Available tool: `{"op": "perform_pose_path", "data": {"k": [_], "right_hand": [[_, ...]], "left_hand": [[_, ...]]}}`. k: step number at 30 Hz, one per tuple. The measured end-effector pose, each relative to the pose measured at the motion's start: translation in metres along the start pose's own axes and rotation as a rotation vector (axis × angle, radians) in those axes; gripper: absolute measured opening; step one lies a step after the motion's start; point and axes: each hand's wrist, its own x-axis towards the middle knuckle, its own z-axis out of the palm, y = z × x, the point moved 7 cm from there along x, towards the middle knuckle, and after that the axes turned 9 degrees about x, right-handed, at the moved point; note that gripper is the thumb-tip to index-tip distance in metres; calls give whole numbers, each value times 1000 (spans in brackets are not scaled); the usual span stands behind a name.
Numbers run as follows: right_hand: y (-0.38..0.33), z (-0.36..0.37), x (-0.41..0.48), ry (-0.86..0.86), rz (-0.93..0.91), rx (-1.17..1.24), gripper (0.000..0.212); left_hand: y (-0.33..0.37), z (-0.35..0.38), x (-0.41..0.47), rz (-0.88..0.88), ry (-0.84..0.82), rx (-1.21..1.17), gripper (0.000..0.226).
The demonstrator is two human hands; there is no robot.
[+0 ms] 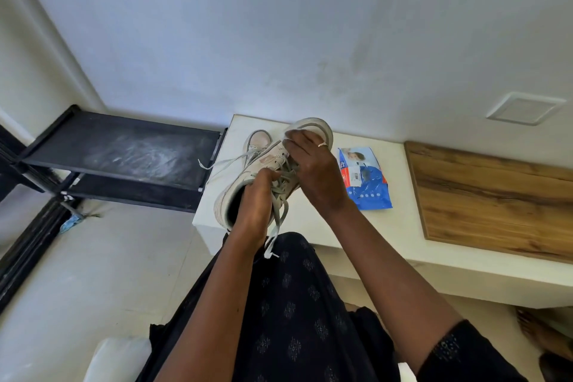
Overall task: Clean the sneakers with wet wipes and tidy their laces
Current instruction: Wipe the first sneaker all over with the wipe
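**Sneaker held over ledge, laces loose**

At mid-frame a person holds a white sneaker (269,160) in the air above the left end of a white ledge (403,226), toe pointing away and heel toward the camera. The left hand (255,198) grips it at the opening, fingers curled in among the laces (280,217). The right hand (313,170), a ring (322,144) on one finger, clasps the forepart from above with bent fingers; whether a wipe lies under them cannot be told. One lace end hangs down over the dark patterned dress, another trails off to the left. The second sneaker (259,141) lies on the ledge just behind the first. A blue wipes pack (366,178) lies on the ledge right of the hands, a wooden board (496,195) further right. A black rack (124,152) stands at left.
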Motion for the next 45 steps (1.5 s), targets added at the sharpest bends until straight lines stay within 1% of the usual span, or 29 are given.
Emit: {"op": "perform_pose_path", "data": {"k": [2,4,6,8,10,11,13,15,17,18,20,22,24,26,28,31,33,34,35,37,39,40,41,43,45], "right_hand": [[0,-2,-3,10,-38,-14,31],[5,-9,0,77,-8,-47,34],[15,-14,5,132,108,-35,38],[21,-12,11,136,233,-19,39],[18,-7,14,112,276,-7,40],[13,-4,16,93,258,14,39],[2,1,14,30,154,50,34],[-5,5,9,-42,74,68,34],[-1,2,9,-36,72,46,34],[4,0,9,-8,97,21,34],[17,-8,12,82,210,8,32],[31,-16,13,166,356,41,35],[37,-21,13,202,429,78,36],[33,-20,16,194,376,84,37],[18,-16,18,162,262,89,39],[-8,-7,17,51,68,96,40],[-12,-4,14,-21,-10,68,41],[-8,-5,14,-25,-21,32,40],[-2,-8,15,-4,-6,-5,37],[20,-18,18,108,128,-10,35],[44,-24,19,194,311,86,37],[50,-24,21,201,365,124,39],[52,-22,22,192,392,139,40],[43,-19,25,178,384,137,41],[22,-17,26,155,295,121,41]], "left_hand": [[-1,-1,1,0,4,-3,33],[-4,-2,0,-8,-9,21,35],[-5,-1,-1,-16,-6,45,36],[-4,-1,-4,-5,24,108,33],[1,0,-6,40,67,175,30],[4,0,-6,74,78,198,27],[10,0,-8,142,85,260,23],[12,0,-9,171,74,290,20],[8,3,-12,174,34,297,15],[7,6,-14,172,14,303,14],[6,10,-17,190,-5,308,21],[7,11,-19,199,-12,305,21],[6,11,-19,204,-17,319,23],[5,9,-18,220,-5,345,28],[5,8,-17,218,22,389,22],[3,6,-16,197,57,432,18],[2,5,-17,210,80,412,21],[2,4,-18,217,87,411,22],[2,4,-18,209,89,414,20],[2,4,-18,192,87,414,19],[6,4,-19,204,85,411,19],[7,4,-19,204,80,411,18],[8,5,-20,202,74,407,14],[8,5,-20,203,72,413,10],[10,4,-22,218,82,440,18]]}}
